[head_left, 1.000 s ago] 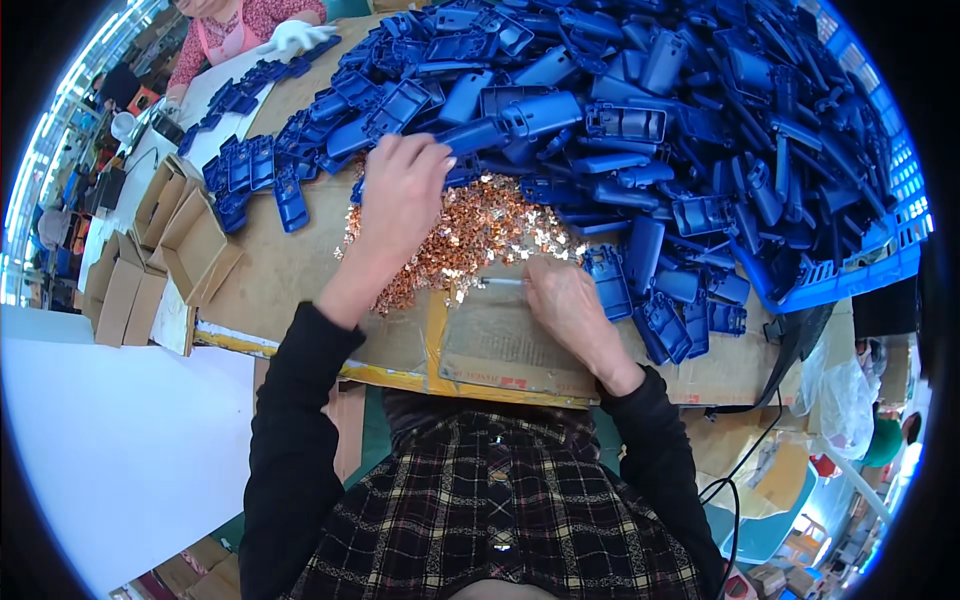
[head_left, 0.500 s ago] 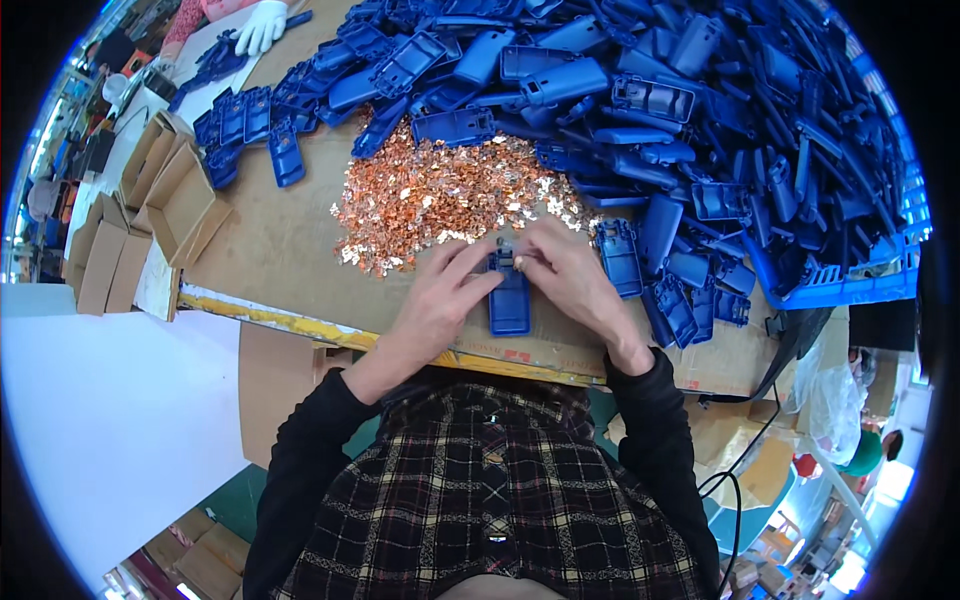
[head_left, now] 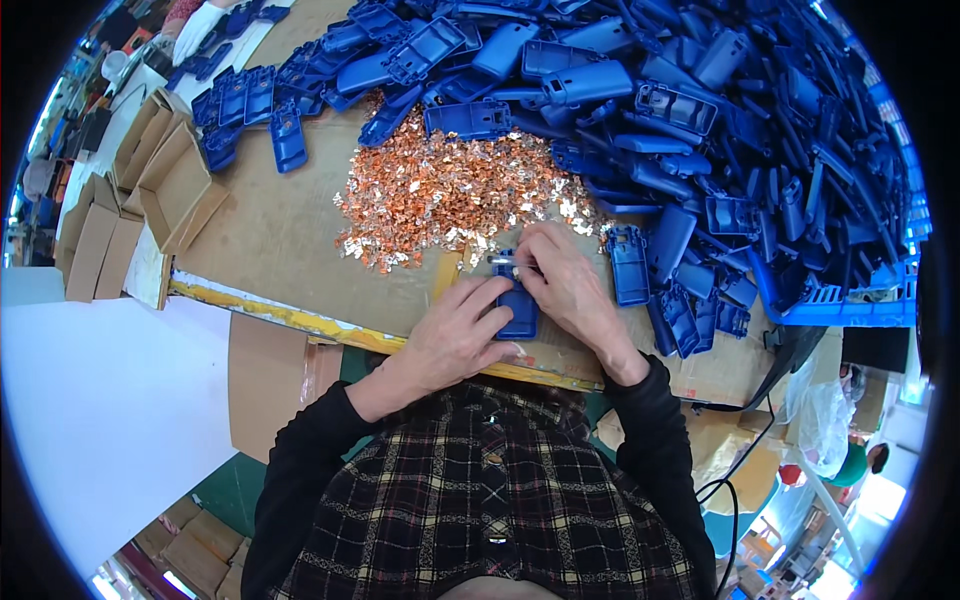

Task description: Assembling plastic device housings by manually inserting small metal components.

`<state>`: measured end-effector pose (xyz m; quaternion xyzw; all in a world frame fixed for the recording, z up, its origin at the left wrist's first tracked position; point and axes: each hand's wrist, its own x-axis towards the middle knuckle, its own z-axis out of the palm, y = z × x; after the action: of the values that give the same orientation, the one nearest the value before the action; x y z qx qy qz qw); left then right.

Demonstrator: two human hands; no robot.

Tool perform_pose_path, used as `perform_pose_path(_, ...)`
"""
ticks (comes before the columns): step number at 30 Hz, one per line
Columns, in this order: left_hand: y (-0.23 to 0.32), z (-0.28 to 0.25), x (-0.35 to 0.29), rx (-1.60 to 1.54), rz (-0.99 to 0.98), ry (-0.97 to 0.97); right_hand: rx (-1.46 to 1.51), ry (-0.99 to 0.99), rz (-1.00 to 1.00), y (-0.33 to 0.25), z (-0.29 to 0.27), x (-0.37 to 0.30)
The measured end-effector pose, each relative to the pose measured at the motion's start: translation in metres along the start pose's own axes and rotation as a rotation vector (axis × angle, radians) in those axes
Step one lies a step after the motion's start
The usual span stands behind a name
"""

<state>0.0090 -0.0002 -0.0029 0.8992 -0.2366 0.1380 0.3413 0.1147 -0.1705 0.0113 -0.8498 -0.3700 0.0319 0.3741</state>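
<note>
A blue plastic housing lies on the cardboard-covered bench in front of me, near the front edge. My left hand has its bent fingers on the housing's left side, steadying it. Over the housing's far end, my right hand pinches a slim, silvery tool that points left; its exact kind cannot be made out. The fingers hide part of the far end. Just beyond both hands spreads a pile of small copper-coloured metal pieces.
A large heap of blue housings fills the far right, against a blue plastic crate. Open cardboard boxes stand at the left. A co-worker's white-gloved hand is at the far left. The bench has a worn yellow edge.
My left hand has shifted nearer to me along the housing. The silvery tool now shows in my right hand's pinch. The co-worker's gloved hand has moved left, and the view has shifted slightly.
</note>
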Motion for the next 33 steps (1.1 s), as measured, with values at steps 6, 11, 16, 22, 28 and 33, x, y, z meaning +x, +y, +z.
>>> perform_pose_path(6, 0.0, 0.003, -0.002, 0.031, -0.016, -0.049, 0.012, -0.016, 0.055, 0.004, 0.0, 0.002)
perform_pose_path(11, 0.001, 0.004, -0.001, 0.074, -0.037, -0.07, 0.347, -0.044, 0.237, -0.008, -0.01, 0.005)
perform_pose_path(16, 0.002, 0.006, 0.001, 0.103, -0.021, -0.086, 1.195, 0.068, 0.157, -0.002, 0.004, 0.0)
perform_pose_path(22, 0.003, 0.003, 0.003, 0.101, -0.015, -0.077, 1.275, 0.033, 0.203, -0.001, 0.012, -0.002)
perform_pose_path(28, 0.002, 0.003, 0.003, 0.05, -0.037, -0.112, 1.211, -0.026, 0.24, 0.0, 0.01, -0.002)
perform_pose_path(33, 0.003, 0.001, 0.006, 0.037, -0.042, -0.106, 0.794, -0.131, 0.123, -0.006, 0.008, -0.005)
